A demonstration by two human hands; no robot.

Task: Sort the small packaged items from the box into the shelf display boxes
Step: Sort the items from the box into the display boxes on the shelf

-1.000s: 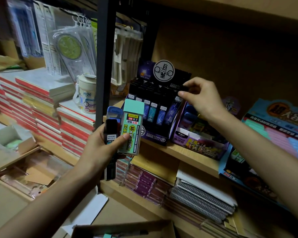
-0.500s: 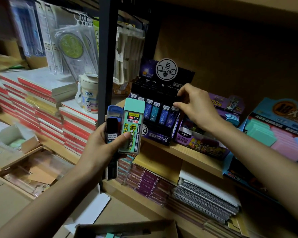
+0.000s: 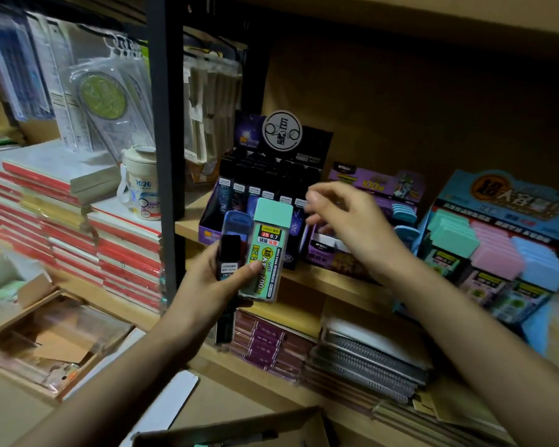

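Lead case (image 3: 265, 253) near upright, cap up

Two hands are in view, the left hand (image 3: 204, 285) and the right hand (image 3: 352, 227). The left hand holds three packaged items: one mint-capped lead case (image 3: 267, 250), one blue-capped lead case (image 3: 236, 221) behind it, and one black lead tube (image 3: 229, 256).

Three display boxes stand on the shelf (image 3: 320, 279): one black display box (image 3: 281, 140), one purple display box (image 3: 378, 182) and one blue display box (image 3: 510, 201). The front row of the black one shows six white-labelled tubes. The blue one carries caps in three colours, mint, pink and blue, packed too closely to count singly.

One cardboard box (image 3: 239, 427) sits at the lower edge. One white mug (image 3: 139, 185) stands left of the one black shelf post (image 3: 165, 124).
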